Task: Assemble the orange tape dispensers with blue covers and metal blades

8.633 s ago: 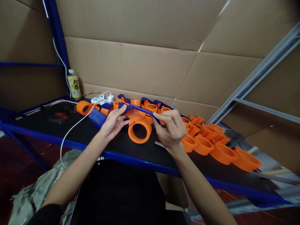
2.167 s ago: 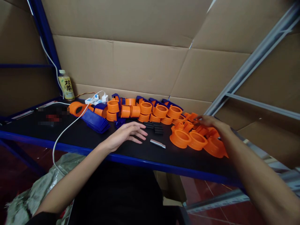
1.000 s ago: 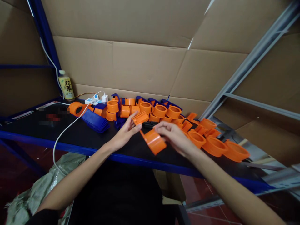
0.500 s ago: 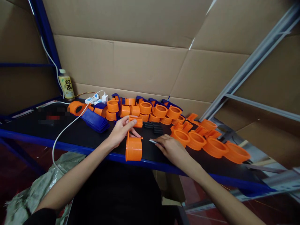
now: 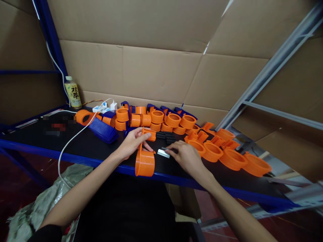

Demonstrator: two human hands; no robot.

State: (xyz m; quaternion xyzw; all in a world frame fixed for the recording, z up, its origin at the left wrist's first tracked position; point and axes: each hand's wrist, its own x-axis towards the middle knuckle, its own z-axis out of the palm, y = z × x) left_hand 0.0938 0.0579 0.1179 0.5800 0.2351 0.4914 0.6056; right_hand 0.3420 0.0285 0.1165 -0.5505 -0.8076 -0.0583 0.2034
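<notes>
An orange plastic part with a ring (image 5: 145,164) at its lower end is gripped by my left hand (image 5: 135,143). My thumb lies over its upper trough-like end, and the ring hangs near the table's front edge. To its right, my right hand (image 5: 185,155) is closed at the fingertips on a small flat silver metal piece (image 5: 163,153). A thin darker edge shows just above that piece; whether it is separate I cannot tell. Short black ribbed pieces (image 5: 170,137) lie just behind my right fingers.
Orange ring parts (image 5: 232,158) stand in a row at right; more rings (image 5: 173,120) with blue pieces are stacked along the cardboard wall (image 5: 156,70). A folded blue stack (image 5: 103,129), white cable (image 5: 73,137), power strip (image 5: 101,108) and drink bottle (image 5: 73,92) are at left.
The silver piece has turned so more of its bright face shows between my right fingertips. My left hand and the orange part have shifted very slightly right and down.
</notes>
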